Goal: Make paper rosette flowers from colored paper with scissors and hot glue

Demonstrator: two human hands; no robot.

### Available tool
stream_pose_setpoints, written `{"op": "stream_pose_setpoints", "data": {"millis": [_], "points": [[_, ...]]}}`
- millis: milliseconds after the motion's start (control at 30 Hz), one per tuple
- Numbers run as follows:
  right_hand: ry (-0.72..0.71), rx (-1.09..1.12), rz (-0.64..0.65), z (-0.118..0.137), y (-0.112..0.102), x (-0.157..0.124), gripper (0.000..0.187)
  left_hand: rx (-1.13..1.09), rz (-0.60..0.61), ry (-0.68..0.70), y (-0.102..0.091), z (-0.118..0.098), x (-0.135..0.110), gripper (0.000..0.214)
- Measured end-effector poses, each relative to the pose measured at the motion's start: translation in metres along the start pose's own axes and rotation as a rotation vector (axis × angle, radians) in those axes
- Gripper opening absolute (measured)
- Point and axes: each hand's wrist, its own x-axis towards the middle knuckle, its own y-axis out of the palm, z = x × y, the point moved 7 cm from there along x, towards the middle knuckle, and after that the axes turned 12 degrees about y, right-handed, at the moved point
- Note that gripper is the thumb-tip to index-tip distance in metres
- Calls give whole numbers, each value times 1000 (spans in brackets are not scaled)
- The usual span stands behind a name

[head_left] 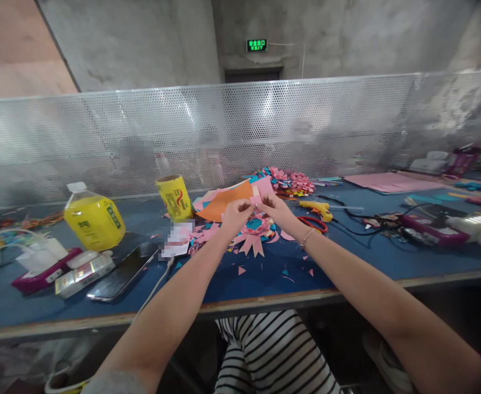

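Both my hands meet over the middle of the table, pinching a small strip of pink paper (255,201) between them. My left hand (237,213) has its fingertips closed at the strip's left end. On the other end, the fingers of my right hand (276,210) are pressed together. Just below them lies a pink and blue paper rosette (253,232) with pointed tails. Behind my hands is a fanned stack of coloured sheets, with an orange sheet (226,201) on top. A yellow glue gun (316,210) rests to the right of my right hand.
Left of my arms are a yellow roll (175,197), a jug of yellow liquid (93,219) and a phone (119,275). Finished-looking paper flowers (293,183) are heaped behind. Black cables (349,219) run to the right. A perforated metal screen (260,120) closes the table's back.
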Motion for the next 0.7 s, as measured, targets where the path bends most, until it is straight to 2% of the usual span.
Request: {"op": "stream_pose_setpoints", "data": {"millis": [200, 467, 700], "points": [[-17, 63, 16, 2, 0, 0, 35, 33, 31, 7, 2, 4, 1, 18], [69, 241, 33, -2, 0, -2, 32, 21, 36, 1, 4, 1, -1, 23], [56, 265, 31, -3, 0, -1, 31, 35, 28, 3, 5, 3, -1, 16]]}}
